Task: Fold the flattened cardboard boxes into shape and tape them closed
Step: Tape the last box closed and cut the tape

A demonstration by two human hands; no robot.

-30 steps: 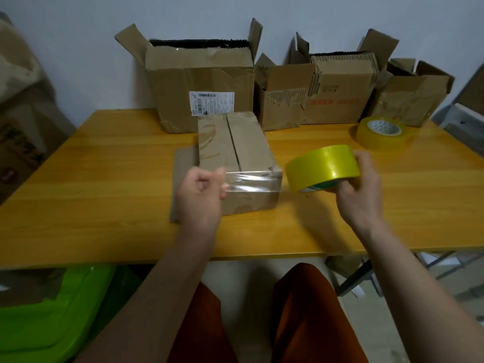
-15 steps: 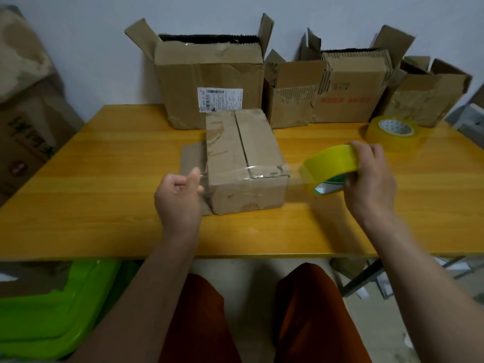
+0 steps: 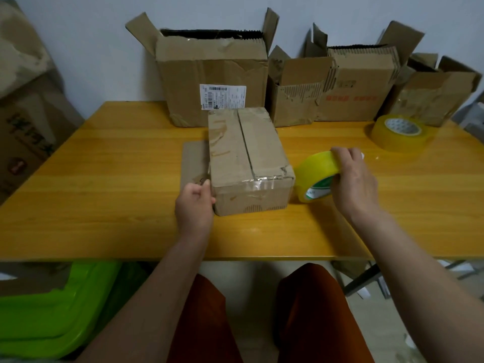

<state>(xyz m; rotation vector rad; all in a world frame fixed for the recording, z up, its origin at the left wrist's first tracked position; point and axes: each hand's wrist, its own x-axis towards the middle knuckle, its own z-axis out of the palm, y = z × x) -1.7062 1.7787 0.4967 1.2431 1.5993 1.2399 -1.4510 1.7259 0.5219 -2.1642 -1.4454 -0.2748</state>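
Lowered beside box [image 3: 250, 163], tape roll [image 3: 315, 176] gripped by right hand [image 3: 353, 182]; left hand [image 3: 195, 203] pinches tape end.

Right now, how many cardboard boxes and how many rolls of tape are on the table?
Closed box being taped: 1, the small box.
Open boxes along the wall: 4, at.
Tape rolls: 2, one held by the right hand, one lying flat.
Total: 7.

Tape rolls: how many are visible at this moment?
2. One yellow tape roll is gripped by the right hand beside the box; a second tape roll lies flat at the table's far right. Others may be hidden.
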